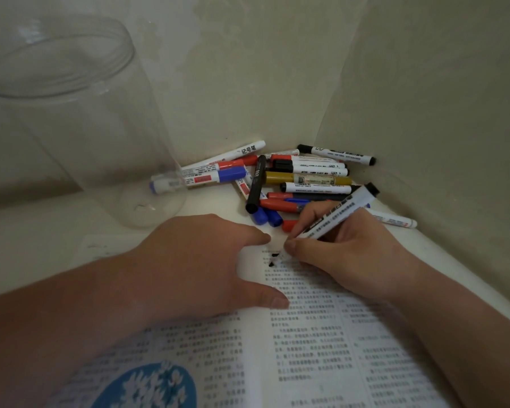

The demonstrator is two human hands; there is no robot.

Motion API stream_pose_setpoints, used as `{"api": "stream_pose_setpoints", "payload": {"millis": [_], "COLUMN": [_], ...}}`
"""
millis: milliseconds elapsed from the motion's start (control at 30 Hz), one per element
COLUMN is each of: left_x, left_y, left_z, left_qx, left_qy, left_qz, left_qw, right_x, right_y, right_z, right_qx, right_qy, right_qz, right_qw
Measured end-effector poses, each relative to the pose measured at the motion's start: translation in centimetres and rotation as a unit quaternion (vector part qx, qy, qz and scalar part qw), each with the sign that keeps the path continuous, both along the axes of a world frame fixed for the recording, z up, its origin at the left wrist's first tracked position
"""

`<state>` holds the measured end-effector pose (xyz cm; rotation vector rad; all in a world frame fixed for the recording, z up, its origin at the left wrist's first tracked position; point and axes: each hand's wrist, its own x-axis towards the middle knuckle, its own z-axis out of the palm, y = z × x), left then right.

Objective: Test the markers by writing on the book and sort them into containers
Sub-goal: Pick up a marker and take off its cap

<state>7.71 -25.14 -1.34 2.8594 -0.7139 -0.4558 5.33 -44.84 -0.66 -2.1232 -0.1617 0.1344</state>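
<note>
Marker (pixel 336 212), white barrel with black print and black rear end: found gripped in right hand (pixel 345 254), thumb and fingers curled round lower barrel, writing end down on upper part of right-hand page of book (pixel 306 348); tip not visible behind thumb. Recorded short black marks (pixel 274 259) on printed text just left of that thumb. Logged left hand (pixel 195 260) lying flat on book beside centre fold, fingers extended and spread, grasping nothing, pressing page down. Noted heap of markers (pixel 315 166) just beyond far edge of book, caps red, blue and black, lying crossed and touching; among them one gold marker (pixel 283 178) and one all-black marker (pixel 256 184). Noted clear container (pixel 80 128) standing upright beyond far left corner of book, next to heap. Saw blue-capped marker (pixel 200 179) partly through container wall; could not tell whether inside or behind. Noted blue round picture (pixel 147 387) on near left page of book.
</note>
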Motion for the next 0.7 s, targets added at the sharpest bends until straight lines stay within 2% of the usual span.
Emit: {"api": "stream_pose_setpoints", "payload": {"millis": [167, 300, 433, 567, 700], "left_x": [-0.02, 0.00, 0.03, 0.09, 0.07], "left_y": [0.03, 0.06, 0.07, 0.05, 0.10], "left_z": [-0.03, -0.04, -0.10, -0.19, -0.26], "left_qx": [0.000, 0.001, -0.006, -0.001, -0.002], "left_qy": [-0.002, 0.001, 0.000, -0.005, -0.007], "left_qz": [0.003, 0.001, 0.002, 0.002, 0.003], "left_qw": [1.000, 1.000, 1.000, 1.000, 1.000], "right_x": [0.46, 0.21, 0.08, -0.21, 0.00], "right_y": [-0.43, -0.70, -0.51, -0.51, -0.60], "right_z": [-0.34, -0.41, -0.47, -0.07, -0.31], "right_qx": [-0.013, 0.048, 0.027, 0.026, 0.051], "right_qy": [-0.014, -0.005, -0.017, 0.019, -0.007], "right_qz": [-0.058, -0.030, 0.000, 0.025, -0.009], "right_qw": [0.998, 0.998, 0.999, 0.999, 0.999]}}
